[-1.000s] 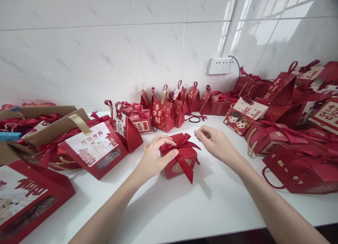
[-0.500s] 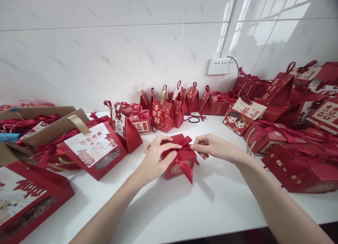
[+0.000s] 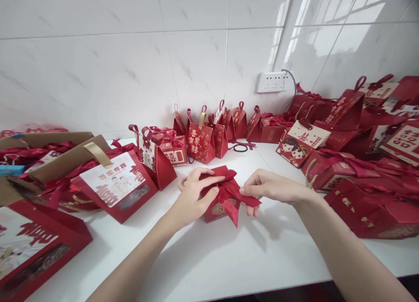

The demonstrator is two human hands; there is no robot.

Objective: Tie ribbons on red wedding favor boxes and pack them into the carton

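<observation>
A cardboard carton (image 3: 65, 157) at far left sits crowded with red ribbon and boxes, a blue clip (image 3: 12, 170) at its edge. Just beside it stand white-fronted gift boxes (image 3: 114, 180), and a row of small tent-shaped packets (image 3: 200, 140) lines the tiled wall (image 3: 114, 75), apparently pushed back to leave working room. At center, on the white table (image 3: 242, 267), a person's left hand (image 3: 193, 195) lies over a small red box (image 3: 217, 209), thumb and forefinger parted near the knot, seemingly to keep the box from shifting; whether its hidden fingers grip cannot be told. A black ring (image 3: 240, 151) lies beyond, near the wall. The right hand (image 3: 265, 186), apart from the left, pinches one tail of the red ribbon (image 3: 231, 192), holding it out to the right, perhaps to spread it flat, while another tail hangs down the box's front. At right, a box with two cartoon faces (image 3: 296, 151) rests just beside a heap of red boxes (image 3: 366, 210), probably packed close to save space.
</observation>
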